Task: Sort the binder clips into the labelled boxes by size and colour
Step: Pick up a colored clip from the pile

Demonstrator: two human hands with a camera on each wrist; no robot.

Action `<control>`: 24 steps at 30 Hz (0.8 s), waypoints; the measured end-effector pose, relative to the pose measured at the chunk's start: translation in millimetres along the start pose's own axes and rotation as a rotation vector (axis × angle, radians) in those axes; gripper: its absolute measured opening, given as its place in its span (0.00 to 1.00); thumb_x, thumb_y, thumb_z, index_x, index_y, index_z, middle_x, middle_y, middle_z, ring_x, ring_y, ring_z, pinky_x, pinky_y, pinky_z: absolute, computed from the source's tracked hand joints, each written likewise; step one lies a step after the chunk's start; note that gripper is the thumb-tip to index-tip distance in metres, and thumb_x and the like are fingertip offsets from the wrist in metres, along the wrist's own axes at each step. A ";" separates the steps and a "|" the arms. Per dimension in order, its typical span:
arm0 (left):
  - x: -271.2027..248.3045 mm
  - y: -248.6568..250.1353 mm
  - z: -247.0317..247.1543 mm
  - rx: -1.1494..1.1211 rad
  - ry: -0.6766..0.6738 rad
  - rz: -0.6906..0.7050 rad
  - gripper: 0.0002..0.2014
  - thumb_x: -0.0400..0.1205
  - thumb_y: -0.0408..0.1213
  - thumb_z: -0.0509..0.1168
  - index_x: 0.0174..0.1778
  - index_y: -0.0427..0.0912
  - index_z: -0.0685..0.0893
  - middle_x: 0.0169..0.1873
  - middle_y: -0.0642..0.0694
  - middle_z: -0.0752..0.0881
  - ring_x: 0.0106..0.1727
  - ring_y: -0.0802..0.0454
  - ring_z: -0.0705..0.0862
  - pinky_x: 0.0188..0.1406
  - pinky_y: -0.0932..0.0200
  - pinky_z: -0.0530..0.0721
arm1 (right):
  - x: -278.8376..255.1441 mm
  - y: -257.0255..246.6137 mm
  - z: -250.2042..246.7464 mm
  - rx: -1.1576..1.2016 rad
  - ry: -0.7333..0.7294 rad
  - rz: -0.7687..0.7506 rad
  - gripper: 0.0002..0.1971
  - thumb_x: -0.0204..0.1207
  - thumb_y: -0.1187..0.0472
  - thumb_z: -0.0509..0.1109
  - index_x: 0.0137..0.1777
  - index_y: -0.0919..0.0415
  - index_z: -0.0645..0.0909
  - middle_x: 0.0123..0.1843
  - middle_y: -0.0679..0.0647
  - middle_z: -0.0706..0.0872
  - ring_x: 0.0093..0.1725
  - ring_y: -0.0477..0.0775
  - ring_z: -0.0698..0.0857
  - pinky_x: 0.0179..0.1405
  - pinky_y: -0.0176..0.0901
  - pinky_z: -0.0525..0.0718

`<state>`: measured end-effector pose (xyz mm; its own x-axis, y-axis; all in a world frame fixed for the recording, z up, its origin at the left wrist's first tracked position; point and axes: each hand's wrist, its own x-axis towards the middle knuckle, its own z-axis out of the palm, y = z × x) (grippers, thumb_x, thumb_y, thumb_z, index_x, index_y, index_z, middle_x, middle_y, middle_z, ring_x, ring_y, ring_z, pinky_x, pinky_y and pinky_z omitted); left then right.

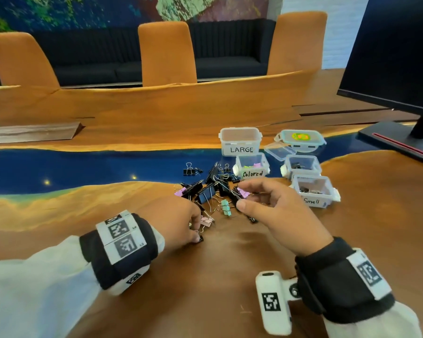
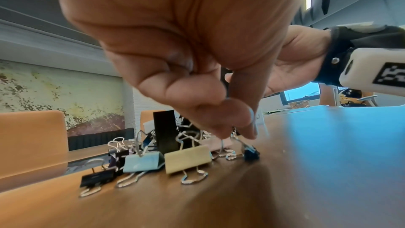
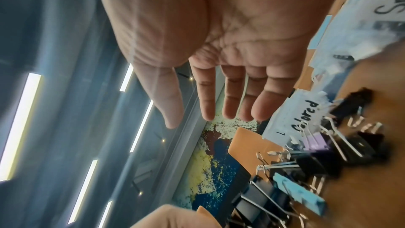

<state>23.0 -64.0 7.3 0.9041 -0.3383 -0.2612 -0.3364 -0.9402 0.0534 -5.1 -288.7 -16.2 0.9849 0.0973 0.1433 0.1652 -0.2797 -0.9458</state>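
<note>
A heap of binder clips (image 1: 211,189), mostly black with a few coloured ones, lies mid-table. My left hand (image 1: 195,231) is at its near edge, thumb and forefinger pinching the wire handle of a small black clip (image 2: 251,153) that still sits on the wood. A pink clip (image 1: 206,222) lies just beyond those fingers. My right hand (image 1: 242,195) hovers over the heap's right side above a purple clip (image 1: 242,192), fingers (image 3: 229,103) straight, holding nothing. Boxes marked LARGE (image 1: 241,148), Colored (image 1: 252,173) and Small (image 1: 313,198) stand behind and right.
Another open box (image 1: 300,167) with dark clips stands between Colored and Small; its label is hidden. A loose clear lid (image 1: 279,151) and a closed teal-rimmed container (image 1: 300,140) sit further back. A monitor base (image 1: 388,137) occupies the far right. Orange chairs line the far side.
</note>
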 end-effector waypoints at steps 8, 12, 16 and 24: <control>-5.5 2.9 -1.5 -0.102 -0.004 0.060 0.03 0.82 0.47 0.71 0.44 0.55 0.86 0.33 0.61 0.79 0.32 0.66 0.75 0.28 0.73 0.67 | -8.7 5.7 10.5 0.045 -0.018 0.004 0.12 0.74 0.58 0.80 0.55 0.45 0.87 0.55 0.43 0.90 0.50 0.50 0.89 0.59 0.54 0.88; -17.1 1.7 -16.7 -0.448 0.057 0.161 0.04 0.78 0.47 0.76 0.39 0.56 0.88 0.34 0.59 0.88 0.32 0.66 0.81 0.33 0.73 0.75 | -12.3 0.4 16.1 0.055 -0.139 -0.034 0.13 0.75 0.68 0.78 0.54 0.50 0.87 0.52 0.48 0.91 0.50 0.48 0.90 0.57 0.47 0.88; -24.6 3.6 -21.4 -0.875 0.131 0.182 0.02 0.79 0.38 0.77 0.42 0.49 0.90 0.35 0.43 0.92 0.38 0.40 0.90 0.43 0.48 0.89 | -14.6 -4.4 24.1 0.188 -0.198 -0.082 0.16 0.75 0.72 0.77 0.59 0.56 0.86 0.54 0.53 0.91 0.49 0.48 0.91 0.54 0.45 0.88; -27.8 14.2 -3.1 -1.233 0.179 0.112 0.01 0.81 0.29 0.73 0.46 0.36 0.88 0.35 0.40 0.92 0.37 0.51 0.90 0.39 0.57 0.89 | -16.3 -2.0 26.7 0.182 -0.098 -0.070 0.07 0.73 0.65 0.80 0.46 0.56 0.85 0.38 0.47 0.88 0.37 0.45 0.86 0.41 0.41 0.85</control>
<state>-6.0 -68.1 18.2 0.9420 -0.3286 -0.0677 -0.0300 -0.2837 0.9585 -22.9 -264.2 -24.4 0.9602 0.2049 0.1897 0.2121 -0.0932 -0.9728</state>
